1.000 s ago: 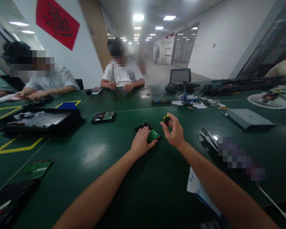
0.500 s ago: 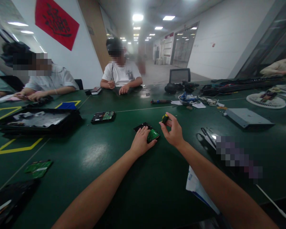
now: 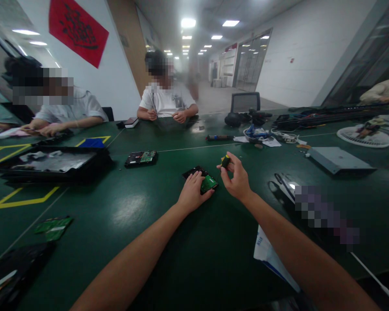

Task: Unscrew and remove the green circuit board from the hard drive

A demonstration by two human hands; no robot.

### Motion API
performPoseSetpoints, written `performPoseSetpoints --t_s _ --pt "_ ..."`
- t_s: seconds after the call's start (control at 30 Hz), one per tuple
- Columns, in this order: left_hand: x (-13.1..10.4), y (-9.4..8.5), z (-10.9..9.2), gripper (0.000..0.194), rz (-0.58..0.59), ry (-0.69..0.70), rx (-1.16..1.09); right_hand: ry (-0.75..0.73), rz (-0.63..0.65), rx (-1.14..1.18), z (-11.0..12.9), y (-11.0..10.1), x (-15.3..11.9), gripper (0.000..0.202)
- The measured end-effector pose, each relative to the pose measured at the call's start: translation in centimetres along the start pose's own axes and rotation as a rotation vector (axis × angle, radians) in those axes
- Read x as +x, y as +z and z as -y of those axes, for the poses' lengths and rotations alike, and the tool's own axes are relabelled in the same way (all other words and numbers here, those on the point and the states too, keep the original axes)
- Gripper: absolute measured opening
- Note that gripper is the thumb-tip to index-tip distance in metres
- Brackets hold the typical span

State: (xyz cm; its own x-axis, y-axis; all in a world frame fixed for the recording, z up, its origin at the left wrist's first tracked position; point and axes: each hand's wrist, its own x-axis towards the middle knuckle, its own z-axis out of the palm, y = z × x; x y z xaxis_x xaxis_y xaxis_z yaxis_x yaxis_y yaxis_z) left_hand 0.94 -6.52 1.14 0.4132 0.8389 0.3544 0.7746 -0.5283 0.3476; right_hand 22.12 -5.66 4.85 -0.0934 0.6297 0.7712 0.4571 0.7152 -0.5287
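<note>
Under my left hand (image 3: 192, 192) lies a hard drive (image 3: 210, 183), its green circuit board facing up. My fingers reach over its top and my thumb lies along its near edge, gripping it against the table; part of the drive is hidden by the hand. My right hand (image 3: 237, 178) pinches the yellow-and-black handle of a small screwdriver (image 3: 225, 161) upright above the drive's right side. Its thin shaft is too faint to follow to the tip.
Another hard drive (image 3: 141, 158) lies on the green table (image 3: 123, 250). A black tray (image 3: 52, 162), a loose green circuit board (image 3: 54, 228) and a dark casing (image 3: 16, 272) are at left. A grey metal box (image 3: 339, 160) sits at right. Co-workers sit across the table.
My hands, the drive and the screwdriver hold nearly the same places. The co-worker across the table has raised a hand slightly from the table.
</note>
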Motion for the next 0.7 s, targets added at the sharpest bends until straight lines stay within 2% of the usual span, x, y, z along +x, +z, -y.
performPoseSetpoints --t_s 0.2,0.43,0.7 --pt "-0.01 0.05 -0.17 0.063 -0.005 -0.013 0.001 0.004 0.035 0.007 0.24 0.0 0.07 0.06" --pt "0.05 0.51 0.08 0.065 -0.007 -0.012 0.012 -0.036 -0.001 -0.139 0.34 -0.2 0.3 0.061" --pt "0.03 0.39 -0.23 0.064 -0.01 -0.004 0.031 -0.017 0.019 -0.066 0.57 -0.2 0.3 0.059"
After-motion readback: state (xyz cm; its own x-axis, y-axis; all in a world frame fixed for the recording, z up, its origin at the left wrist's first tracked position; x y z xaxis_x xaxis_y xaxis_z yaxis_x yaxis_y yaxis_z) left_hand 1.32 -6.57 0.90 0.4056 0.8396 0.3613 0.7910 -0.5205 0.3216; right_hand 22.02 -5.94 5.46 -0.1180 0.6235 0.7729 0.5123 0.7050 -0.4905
